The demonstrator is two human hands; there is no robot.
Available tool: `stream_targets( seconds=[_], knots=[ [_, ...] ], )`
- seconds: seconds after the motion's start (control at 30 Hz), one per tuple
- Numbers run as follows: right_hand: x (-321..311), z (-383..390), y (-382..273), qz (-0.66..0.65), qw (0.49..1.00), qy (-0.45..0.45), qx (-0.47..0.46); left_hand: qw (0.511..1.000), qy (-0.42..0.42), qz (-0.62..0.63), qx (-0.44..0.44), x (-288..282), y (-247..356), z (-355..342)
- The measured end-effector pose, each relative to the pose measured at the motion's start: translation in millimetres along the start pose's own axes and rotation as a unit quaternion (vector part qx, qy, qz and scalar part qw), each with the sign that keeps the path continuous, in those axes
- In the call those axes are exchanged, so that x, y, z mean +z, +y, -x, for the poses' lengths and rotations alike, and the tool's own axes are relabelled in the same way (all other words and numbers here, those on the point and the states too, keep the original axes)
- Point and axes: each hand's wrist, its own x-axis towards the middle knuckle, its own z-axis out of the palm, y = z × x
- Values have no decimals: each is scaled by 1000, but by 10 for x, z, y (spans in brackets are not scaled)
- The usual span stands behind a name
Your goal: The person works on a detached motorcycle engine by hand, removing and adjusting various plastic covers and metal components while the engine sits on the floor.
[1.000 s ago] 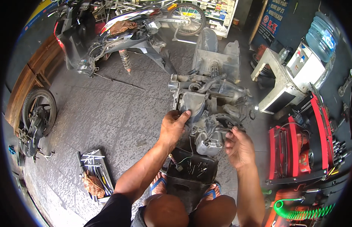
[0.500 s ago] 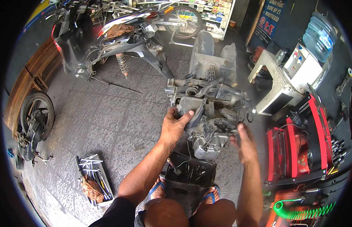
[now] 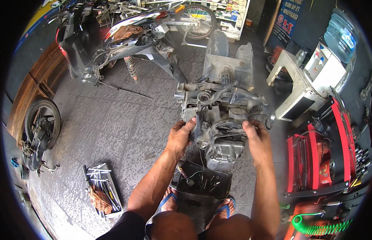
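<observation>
A dirty grey motorcycle engine unit lies on the floor in front of me, with hoses and wiring on top. My left hand grips its left side, thumb over a dark plastic housing. On the opposite side, my right hand is closed on the unit's edge, with the thumb on top beside the cables; the exact part under its fingers is hidden. Between my feet and the engine stands a black open tray holding bolts and small parts. A rear wheel extends from the unit's far end.
A stripped motorcycle stands at the far left, and a loose wheel rests near the left wall. A tool tray lies by my left arm. On the right are a red tool rack, a green coiled hose and a white stand.
My right hand has come inward and up from spread fingers to a grip on the engine unit's right side. My left hand has slid slightly nearer along the housing.
</observation>
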Motion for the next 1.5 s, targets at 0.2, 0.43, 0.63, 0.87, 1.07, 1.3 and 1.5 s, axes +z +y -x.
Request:
stream_targets(
  seconds=[0.2, 0.43, 0.63, 0.87, 1.07, 1.3, 1.5],
  knots=[
    [-3, -53, 131, -18, 1000, 9, -9, 1000, -11, -19, 2, 37, 55, -26],
    [98, -4, -7, 39, 997, 28, -56, 998, -43, 42, -4, -42, 86, 3],
    [34, -72, 5, 111, 991, 14, -68, 994, -52, 92, -16, 50, 83, 42],
    [82, -53, 173, 71, 994, 36, -75, 993, -62, 95, 11, 14, 34, -111],
    [113, -79, 312, 68, 993, 50, -76, 997, -8, 81, -9, 15, 4, -143],
    [117, -58, 331, 88, 990, 57, -92, 997, 20, 69, -27, 50, 25, -109],
    [113, -56, 288, 74, 992, 52, -83, 997, 14, 74, -35, 78, 62, -64]
  ],
)
